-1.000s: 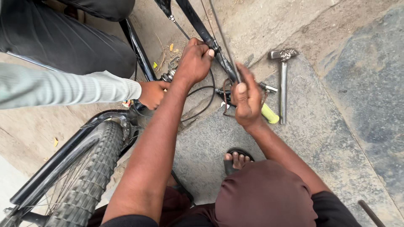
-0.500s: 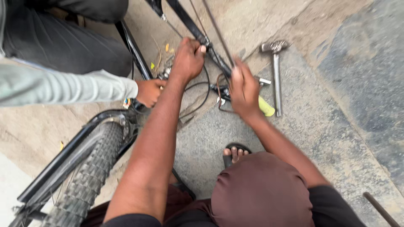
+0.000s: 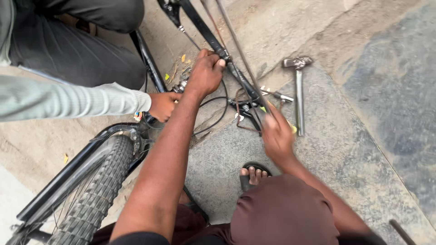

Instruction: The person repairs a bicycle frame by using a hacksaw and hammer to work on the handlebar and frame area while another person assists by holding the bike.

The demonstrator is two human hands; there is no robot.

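My left hand (image 3: 206,72) is closed around a black tube of the bicycle frame (image 3: 200,25), above loops of black cable (image 3: 218,115). My right hand (image 3: 277,134) is blurred, just below the thin metal rods and the small fittings (image 3: 245,106) at the frame's lower part. It grips a yellow-handled tool (image 3: 293,129), of which only the handle's end shows. Another person's hand (image 3: 162,105), in a pale grey sleeve, holds the frame by the wheel.
A metal hammer (image 3: 298,88) lies on the grey stone slab right of my right hand. The knobbly rear tyre (image 3: 93,190) fills the lower left. My sandalled foot (image 3: 253,174) and maroon-clad knee (image 3: 281,213) are below. The other person's dark trousers (image 3: 68,50) are top left.
My right hand has drawn back from the frame toward me with the yellow-handled tool and is now blurred. My left hand and the other person's hand keep their holds.
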